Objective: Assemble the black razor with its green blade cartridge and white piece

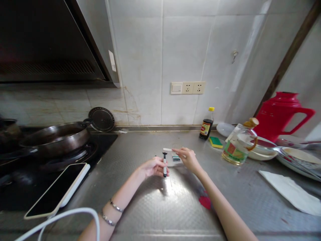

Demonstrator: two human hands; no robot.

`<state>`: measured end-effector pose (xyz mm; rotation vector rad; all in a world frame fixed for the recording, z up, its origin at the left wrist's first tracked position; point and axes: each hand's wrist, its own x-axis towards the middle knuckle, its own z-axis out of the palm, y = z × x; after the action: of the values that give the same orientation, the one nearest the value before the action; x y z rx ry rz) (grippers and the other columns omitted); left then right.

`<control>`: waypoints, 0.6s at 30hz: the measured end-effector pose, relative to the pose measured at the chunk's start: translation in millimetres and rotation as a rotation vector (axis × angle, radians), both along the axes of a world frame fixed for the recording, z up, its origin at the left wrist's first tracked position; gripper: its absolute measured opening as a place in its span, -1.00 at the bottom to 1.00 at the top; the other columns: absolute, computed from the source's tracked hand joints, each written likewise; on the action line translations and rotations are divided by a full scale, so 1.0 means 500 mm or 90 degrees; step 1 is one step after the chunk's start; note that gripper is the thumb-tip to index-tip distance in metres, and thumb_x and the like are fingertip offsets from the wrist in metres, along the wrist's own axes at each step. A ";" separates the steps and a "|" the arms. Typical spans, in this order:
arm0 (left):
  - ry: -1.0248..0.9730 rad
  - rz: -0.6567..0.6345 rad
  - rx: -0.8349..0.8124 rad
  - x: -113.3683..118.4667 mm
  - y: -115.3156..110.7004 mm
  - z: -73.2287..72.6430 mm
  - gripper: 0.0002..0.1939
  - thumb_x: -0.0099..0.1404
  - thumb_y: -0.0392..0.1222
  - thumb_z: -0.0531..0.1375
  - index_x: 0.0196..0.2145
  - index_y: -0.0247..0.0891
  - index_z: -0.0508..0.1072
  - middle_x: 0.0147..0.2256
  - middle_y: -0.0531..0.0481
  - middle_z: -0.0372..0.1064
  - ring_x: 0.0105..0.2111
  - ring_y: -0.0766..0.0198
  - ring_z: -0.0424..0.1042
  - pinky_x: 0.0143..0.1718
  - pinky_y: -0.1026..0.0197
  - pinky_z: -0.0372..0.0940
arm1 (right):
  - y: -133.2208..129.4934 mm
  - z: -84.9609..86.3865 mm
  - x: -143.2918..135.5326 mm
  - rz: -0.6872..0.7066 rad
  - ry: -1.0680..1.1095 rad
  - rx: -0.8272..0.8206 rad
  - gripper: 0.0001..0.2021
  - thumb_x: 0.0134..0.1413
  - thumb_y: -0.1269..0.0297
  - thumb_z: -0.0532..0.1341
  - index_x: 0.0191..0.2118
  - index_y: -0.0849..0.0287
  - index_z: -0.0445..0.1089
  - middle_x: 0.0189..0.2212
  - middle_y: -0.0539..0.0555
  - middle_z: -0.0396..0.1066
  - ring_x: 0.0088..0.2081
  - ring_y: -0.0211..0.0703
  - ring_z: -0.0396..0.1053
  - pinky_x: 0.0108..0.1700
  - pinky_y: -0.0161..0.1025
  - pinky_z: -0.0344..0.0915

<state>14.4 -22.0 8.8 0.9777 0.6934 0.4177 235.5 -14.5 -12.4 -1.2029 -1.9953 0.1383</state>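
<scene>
Above the metal countertop [140, 214], my left hand [153, 166] is closed around a small black and white handle [165, 165], held upright with its dark forked top end up. My right hand [186, 158] pinches a thin white stick-like piece [167, 150], which points left just above that dark top. Small green and silver items [176, 158] lie on the counter beneath my right fingers, partly covered by them. Whether the white piece touches the dark top cannot be made out.
A pan [59, 139] sits on the stove at left, with a phone [57, 190] before it and a white cable in front. At right are a sauce bottle [205, 128], sponge [216, 142], oil jug [234, 152], red thermos [274, 115], bowls and a white cloth [291, 192].
</scene>
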 end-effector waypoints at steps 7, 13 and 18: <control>-0.009 0.002 0.019 -0.006 0.008 -0.007 -0.75 0.02 -0.30 0.25 -0.34 -0.34 0.25 -0.48 -0.11 0.45 -0.49 0.22 0.48 -0.50 0.30 0.32 | -0.001 0.008 0.009 0.047 0.021 -0.037 -0.70 0.14 0.24 0.05 -0.09 0.08 0.44 -0.40 0.09 0.44 -0.35 -0.18 0.35 -0.26 -0.27 0.22; 0.000 0.000 0.030 -0.007 0.008 -0.004 -0.70 0.00 -0.29 0.27 -0.33 -0.32 0.24 -0.48 -0.10 0.45 -0.49 0.20 0.48 -0.49 0.28 0.31 | -0.006 0.012 0.006 0.029 0.034 -0.026 -0.70 0.14 0.23 0.05 -0.09 0.08 0.44 -0.40 0.09 0.43 -0.37 -0.18 0.34 -0.32 -0.29 0.21; 0.018 -0.010 0.040 -0.008 0.004 0.000 -0.67 -0.01 -0.27 0.28 -0.32 -0.32 0.22 -0.49 -0.09 0.44 -0.49 0.21 0.47 -0.49 0.27 0.31 | -0.006 0.012 0.007 0.011 0.026 -0.018 -0.71 0.13 0.26 0.05 -0.09 0.06 0.44 -0.42 0.07 0.43 -0.37 -0.18 0.34 -0.31 -0.30 0.21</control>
<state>10.4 -20.2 8.8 1.0495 0.7015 0.4140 239.1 -17.5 -6.2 -1.1912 -1.9751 0.1981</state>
